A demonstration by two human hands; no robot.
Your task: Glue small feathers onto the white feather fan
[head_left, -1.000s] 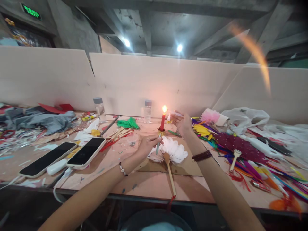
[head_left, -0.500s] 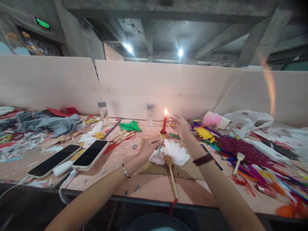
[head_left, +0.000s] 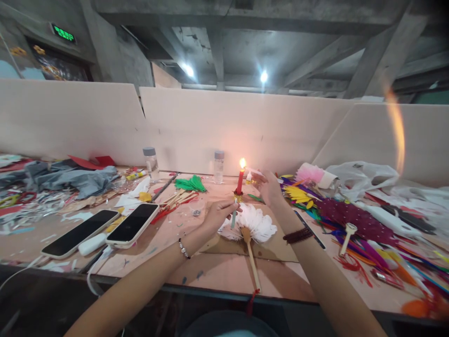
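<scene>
A lit red candle [head_left: 240,181] stands upright in a gold-coloured holder [head_left: 237,196]. My left hand [head_left: 220,214] is closed, its fingertips pinching a pale green strip [head_left: 233,219] right by the holder; whether they also grip the holder I cannot tell. My right hand [head_left: 269,188] pinches a thin, pale, whitish stick [head_left: 253,172], its tip just right of the flame and a little below it. Beneath my hands lies a white feather fan [head_left: 261,225] with a wooden handle [head_left: 252,267] and a red tassel [head_left: 251,299], on a brown cardboard sheet [head_left: 284,252].
Two phones [head_left: 133,224] and a white case lie to the left. Clear bottles [head_left: 218,167] stand at the back near a green feather bundle [head_left: 190,183]. Coloured feathers [head_left: 298,194], maroon dotted fabric [head_left: 354,220] and plastic bags [head_left: 368,175] crowd the right; scraps [head_left: 70,180] lie far left.
My right hand has drawn back slightly to the right, taking the pale stick's tip a little away from the flame. My left hand has hardly moved.
</scene>
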